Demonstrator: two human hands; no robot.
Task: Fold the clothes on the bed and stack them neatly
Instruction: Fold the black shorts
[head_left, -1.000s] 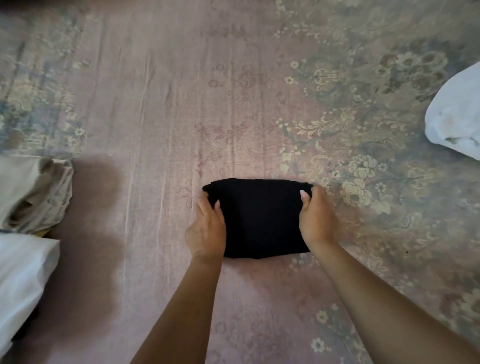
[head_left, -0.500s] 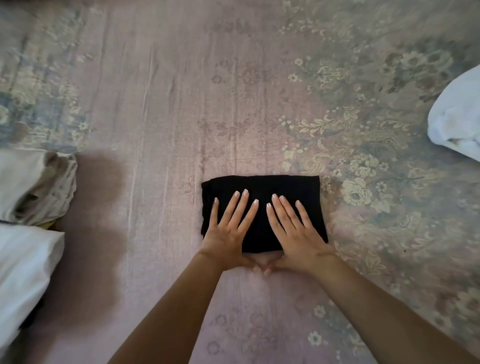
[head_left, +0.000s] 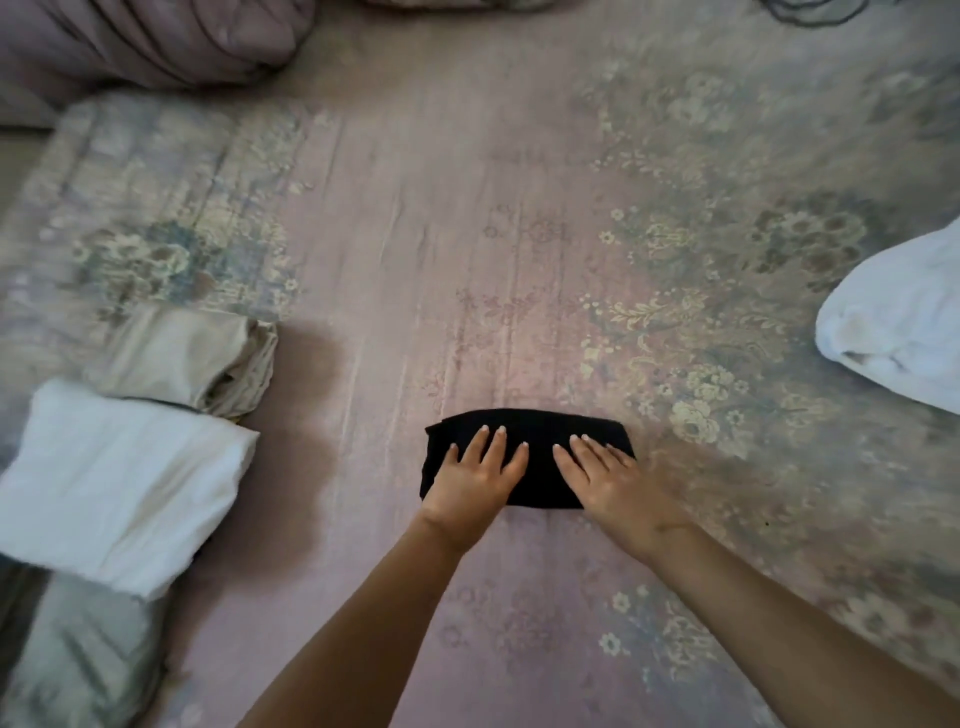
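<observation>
Looking across the floral bed sheet (head_left: 519, 234), we see the folded beige garment (head_left: 192, 353) and folded white garment (head_left: 114, 478) stacked at near left, and an unfolded white cloth (head_left: 898, 332) at far right. A second ago we gripped the black garment (head_left: 535, 431) by its edges; now our left hand (head_left: 475, 475) and right hand (head_left: 605, 475) press flat on it, fingers straight and slightly spread. We judge this fold finished, ready for stacking.

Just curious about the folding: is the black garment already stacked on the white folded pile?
No, the black garment lies alone on the bedspread under both flat hands, apart from the white folded pile.
</observation>
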